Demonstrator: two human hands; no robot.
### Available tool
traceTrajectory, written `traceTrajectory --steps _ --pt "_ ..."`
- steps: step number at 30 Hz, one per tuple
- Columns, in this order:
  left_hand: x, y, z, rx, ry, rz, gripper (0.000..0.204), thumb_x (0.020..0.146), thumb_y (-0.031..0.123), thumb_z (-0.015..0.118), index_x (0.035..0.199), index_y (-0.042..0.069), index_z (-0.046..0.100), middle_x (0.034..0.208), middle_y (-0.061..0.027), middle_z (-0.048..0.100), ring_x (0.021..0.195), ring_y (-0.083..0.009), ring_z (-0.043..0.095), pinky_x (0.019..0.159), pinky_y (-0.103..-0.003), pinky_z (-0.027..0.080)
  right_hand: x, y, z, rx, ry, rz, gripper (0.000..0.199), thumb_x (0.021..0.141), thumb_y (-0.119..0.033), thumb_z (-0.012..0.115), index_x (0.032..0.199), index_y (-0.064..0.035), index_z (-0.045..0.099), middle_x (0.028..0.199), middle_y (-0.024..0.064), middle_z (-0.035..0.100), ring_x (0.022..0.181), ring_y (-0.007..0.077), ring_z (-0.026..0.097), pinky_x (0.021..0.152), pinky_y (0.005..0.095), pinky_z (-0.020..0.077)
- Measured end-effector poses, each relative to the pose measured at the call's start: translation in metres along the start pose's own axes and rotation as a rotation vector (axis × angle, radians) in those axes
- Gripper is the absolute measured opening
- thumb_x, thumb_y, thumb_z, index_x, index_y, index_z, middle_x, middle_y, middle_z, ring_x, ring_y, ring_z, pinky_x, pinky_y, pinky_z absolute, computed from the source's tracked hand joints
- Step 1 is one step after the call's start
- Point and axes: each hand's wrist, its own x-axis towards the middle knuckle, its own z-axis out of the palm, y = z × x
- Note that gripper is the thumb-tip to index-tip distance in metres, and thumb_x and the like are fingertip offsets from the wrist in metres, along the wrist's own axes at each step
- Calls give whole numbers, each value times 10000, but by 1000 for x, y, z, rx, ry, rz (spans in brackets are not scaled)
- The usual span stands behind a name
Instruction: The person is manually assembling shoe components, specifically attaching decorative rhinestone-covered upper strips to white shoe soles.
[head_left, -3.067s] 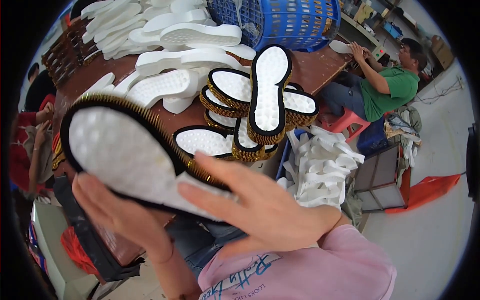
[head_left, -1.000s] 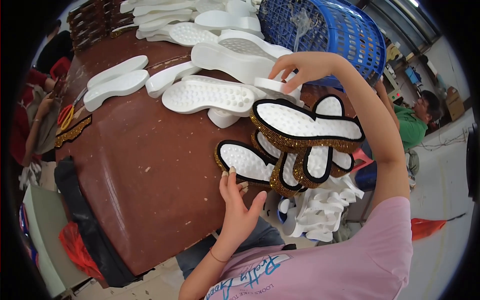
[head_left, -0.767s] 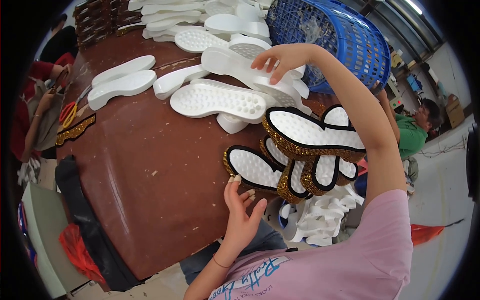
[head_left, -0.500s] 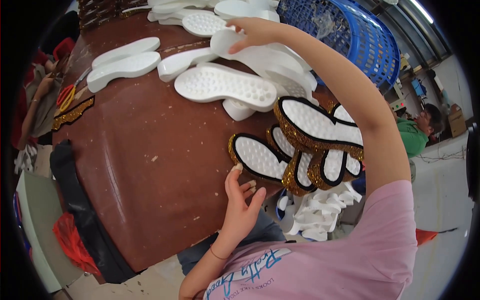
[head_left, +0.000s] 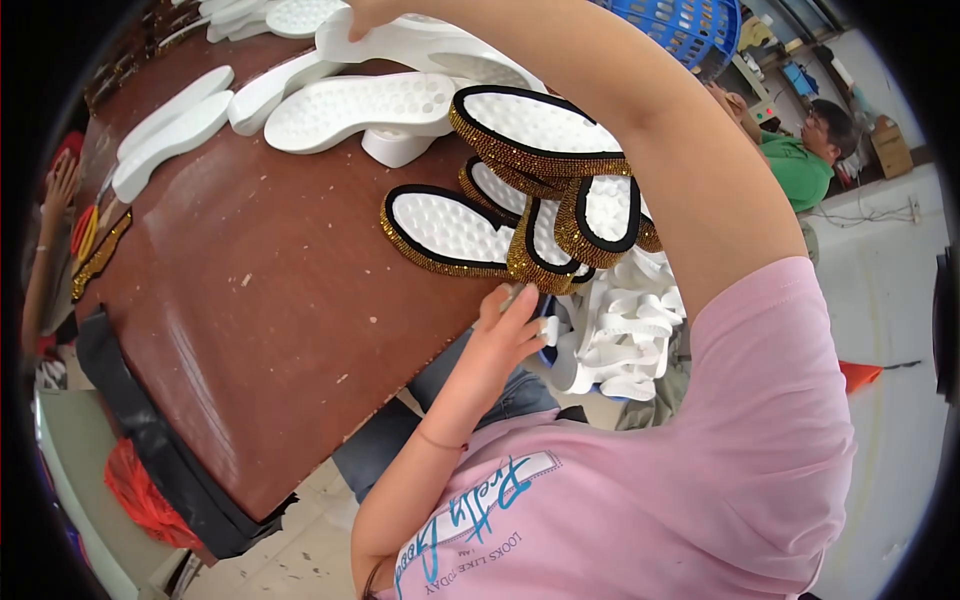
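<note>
My left hand (head_left: 505, 330) is beside the table's near edge, fingers bent and apart, holding nothing. Pale covers sit on some of its fingertips. Just above it lies a pile of shoe soles with gold glittering sides, black rims and white dimpled tops, among them a flat one (head_left: 445, 232) and a raised one (head_left: 540, 125). My right arm stretches across to the far side. There my right hand (head_left: 378, 12) rests at the end of a plain white sole (head_left: 410, 42); most of its fingers are cut off by the picture's edge.
More white soles (head_left: 350, 110) lie across the far table (head_left: 270, 300), a pair (head_left: 170, 140) at left. A gold strip (head_left: 100, 262) and scissors (head_left: 85, 235) are at the left edge. A blue basket (head_left: 690, 25), white pieces (head_left: 620, 330) below and a person in green (head_left: 800, 165) are to the right.
The view has shifted, so the table and soles sit higher and further left. My left hand has moved right along the glittering soles; my right hand is still at the white sole.
</note>
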Motion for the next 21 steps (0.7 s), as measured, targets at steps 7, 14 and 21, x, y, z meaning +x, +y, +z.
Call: traceTrajectory --steps 7,14,21 --pt "39 -8 26 -160 -68 -67 437 949 212 558 1208 -123 450 1154 -178 549 1030 -256 559 933 -337 462 -74 -24 -24 282 207 37 537 660 -95 719 1160 -37 531 1058 156 619 903 261 610 801 342 512" --pt "57 -1 37 -146 -166 -61 379 952 174 546 1169 -132 492 1197 -196 552 1031 -249 560 937 -334 459 -156 -79 -48 530 419 59 545 682 -20 679 1187 -57 478 1119 138 599 922 230 605 803 324 507" --pt "41 -18 27 -74 -157 38 352 953 149 534 1191 -108 498 1155 -177 583 995 -223 577 892 -299 466 -223 -179 -39 820 596 -26 569 704 55 640 1213 -78 425 1181 121 579 941 199 600 806 307 502"
